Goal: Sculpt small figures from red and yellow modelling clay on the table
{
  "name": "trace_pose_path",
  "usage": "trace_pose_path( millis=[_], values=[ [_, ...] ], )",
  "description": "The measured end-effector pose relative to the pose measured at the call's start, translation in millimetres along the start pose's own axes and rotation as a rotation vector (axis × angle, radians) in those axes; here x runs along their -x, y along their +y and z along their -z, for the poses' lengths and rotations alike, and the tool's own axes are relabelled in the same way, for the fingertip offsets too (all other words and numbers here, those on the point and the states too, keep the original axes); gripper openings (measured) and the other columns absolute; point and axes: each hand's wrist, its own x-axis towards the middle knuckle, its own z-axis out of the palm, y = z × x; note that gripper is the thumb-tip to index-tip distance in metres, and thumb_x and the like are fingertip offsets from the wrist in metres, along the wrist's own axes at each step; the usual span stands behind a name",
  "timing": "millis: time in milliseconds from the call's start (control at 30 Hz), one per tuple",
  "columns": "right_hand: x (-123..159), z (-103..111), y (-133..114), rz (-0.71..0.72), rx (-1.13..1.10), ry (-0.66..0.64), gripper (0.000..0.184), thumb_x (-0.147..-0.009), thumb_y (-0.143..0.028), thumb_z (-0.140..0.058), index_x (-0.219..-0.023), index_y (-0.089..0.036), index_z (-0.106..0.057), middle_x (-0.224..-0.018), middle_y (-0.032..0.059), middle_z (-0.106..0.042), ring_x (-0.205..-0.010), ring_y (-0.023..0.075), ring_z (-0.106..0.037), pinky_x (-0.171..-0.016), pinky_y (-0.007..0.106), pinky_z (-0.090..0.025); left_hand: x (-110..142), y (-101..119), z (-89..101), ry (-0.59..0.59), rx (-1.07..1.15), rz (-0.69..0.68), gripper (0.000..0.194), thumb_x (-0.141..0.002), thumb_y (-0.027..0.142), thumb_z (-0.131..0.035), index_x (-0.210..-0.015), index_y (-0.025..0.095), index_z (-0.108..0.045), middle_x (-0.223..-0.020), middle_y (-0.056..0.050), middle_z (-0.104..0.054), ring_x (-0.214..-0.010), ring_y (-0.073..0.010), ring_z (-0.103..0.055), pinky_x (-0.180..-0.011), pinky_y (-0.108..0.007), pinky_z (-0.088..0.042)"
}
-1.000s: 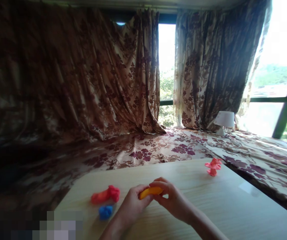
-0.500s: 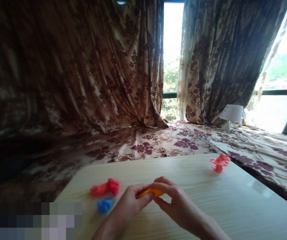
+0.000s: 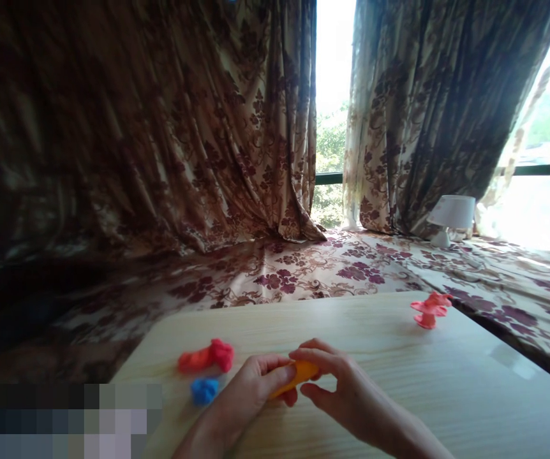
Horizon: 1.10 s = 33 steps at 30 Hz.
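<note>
Both my hands pinch one orange lump of modelling clay [image 3: 298, 375] just above a light wooden table [image 3: 399, 395]. My left hand [image 3: 251, 396] closes its thumb and fingers on the clay's left end. My right hand [image 3: 339, 389] closes its fingertips on the right end. To the left of my hands a red and orange clay piece [image 3: 207, 357] lies on the table, with a small blue clay lump [image 3: 204, 390] just in front of it. A pink clay figure [image 3: 429, 309] stands near the table's far right corner.
Floral curtains [image 3: 170, 121] hang behind, and floral cloth [image 3: 313, 268] covers a ledge beyond the table's far edge. A small white lamp [image 3: 452, 218] stands on that ledge at the right, by a bright window [image 3: 332, 95].
The view has tilted and shifted slightly. My hands keep hold of the orange clay, which now points more downward between the fingers.
</note>
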Motion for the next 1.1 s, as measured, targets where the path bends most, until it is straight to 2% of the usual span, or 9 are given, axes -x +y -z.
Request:
trace_pose_path(
  millis=[67, 233, 333, 433, 633, 733, 833, 1000, 1100],
  values=[
    [-1, 0, -2, 0.008, -0.002, -0.019, 0.034, -0.075, -0.005, -0.055, -0.101, -0.025, -0.065, -0.093, 0.0022, -0.059, -0.080, 0.0130, -0.058, -0.074, 0.023, -0.046, 3, 2, -1.4, -0.021, 0.001, -0.003, 0.035, -0.079, 0.041, -0.051, -0.090, 0.012, -0.066, -0.066, -0.002, -0.059, -0.067, -0.0131, -0.050, -0.067, -0.024, -0.036],
    [-1, -4, -5, 0.010, -0.016, -0.035, 0.021, -0.077, -0.008, -0.055, -0.087, -0.023, -0.067, -0.087, 0.0012, -0.060, -0.077, 0.0122, -0.059, -0.072, 0.021, -0.046, 8, 0, -2.7, 0.048, -0.094, -0.015, 0.028, -0.075, 0.038, -0.056, -0.074, 0.012, -0.065, -0.064, 0.001, -0.055, -0.064, -0.0111, -0.045, -0.064, -0.023, -0.034],
    [0, -6, -6, 0.002, 0.019, -0.042, 0.016, -0.077, -0.009, -0.055, -0.077, -0.021, -0.066, -0.085, 0.0009, -0.060, -0.078, 0.0123, -0.058, -0.073, 0.021, -0.044, 8, -3, -2.5, 0.010, -0.047, -0.010, 0.030, -0.075, 0.038, -0.055, -0.074, 0.011, -0.066, -0.062, 0.000, -0.055, -0.063, -0.0118, -0.047, -0.067, -0.024, -0.035],
    [1, -6, -6, -0.031, 0.051, -0.041, 0.017, -0.075, -0.008, -0.055, -0.078, -0.021, -0.066, -0.081, 0.0005, -0.060, -0.075, 0.0122, -0.058, -0.070, 0.021, -0.043, 8, -4, -3.7, -0.002, 0.002, 0.002, 0.033, -0.074, 0.041, -0.055, -0.077, 0.010, -0.066, -0.062, -0.001, -0.056, -0.063, -0.0126, -0.048, -0.067, -0.025, -0.037],
    [0, -7, 3, -0.181, 0.018, -0.030, 0.014, -0.072, -0.011, -0.055, -0.076, -0.018, -0.066, -0.073, 0.0003, -0.062, -0.067, 0.0121, -0.056, -0.061, 0.020, -0.040, 7, -10, -4.9, 0.061, -0.141, 0.015, 0.030, -0.077, 0.037, -0.053, -0.086, 0.012, -0.067, -0.066, 0.000, -0.060, -0.065, -0.0129, -0.051, -0.065, -0.023, -0.037],
    [1, -4, 7, -0.325, -0.128, -0.092, 0.013, -0.070, -0.014, -0.056, -0.078, -0.016, -0.066, -0.064, -0.0015, -0.059, -0.059, 0.0100, -0.051, -0.053, 0.019, -0.036, 8, -12, -5.3, 0.094, -0.214, 0.015, 0.031, -0.075, 0.033, -0.056, -0.097, 0.014, -0.066, -0.081, -0.002, -0.066, -0.079, -0.0167, -0.056, -0.070, -0.024, -0.040],
    [0, 1, 7, -0.417, -0.262, -0.149, 0.017, -0.067, -0.010, -0.053, -0.079, -0.015, -0.065, -0.058, -0.0037, -0.055, -0.054, 0.0075, -0.046, -0.048, 0.018, -0.031, 7, -16, -7.8, 0.087, -0.276, -0.061, 0.031, -0.075, 0.030, -0.056, -0.102, 0.017, -0.064, -0.094, -0.004, -0.066, -0.089, -0.0195, -0.057, -0.076, -0.025, -0.042],
    [-4, 1, 13, -0.490, -0.311, -0.121, 0.013, -0.070, -0.019, -0.055, -0.074, -0.012, -0.065, -0.053, -0.0026, -0.055, -0.049, 0.0080, -0.049, -0.049, 0.019, -0.036, 4, -23, -15.2, 0.323, -0.575, -0.279, 0.024, -0.072, 0.023, -0.059, -0.095, 0.022, -0.066, -0.095, -0.005, -0.064, -0.092, -0.0202, -0.055, -0.085, -0.027, -0.039],
    [-2, -1, 15, -0.495, -0.289, -0.104, 0.024, -0.078, -0.031, -0.052, -0.084, -0.012, -0.066, -0.057, 0.0005, -0.058, -0.052, 0.0109, -0.054, -0.052, 0.022, -0.044, 3, -22, -15.7, 0.338, -0.484, -0.246, 0.018, -0.074, 0.028, -0.057, -0.090, 0.020, -0.063, -0.087, -0.004, -0.063, -0.083, -0.0185, -0.056, -0.076, -0.026, -0.041]
  ],
)
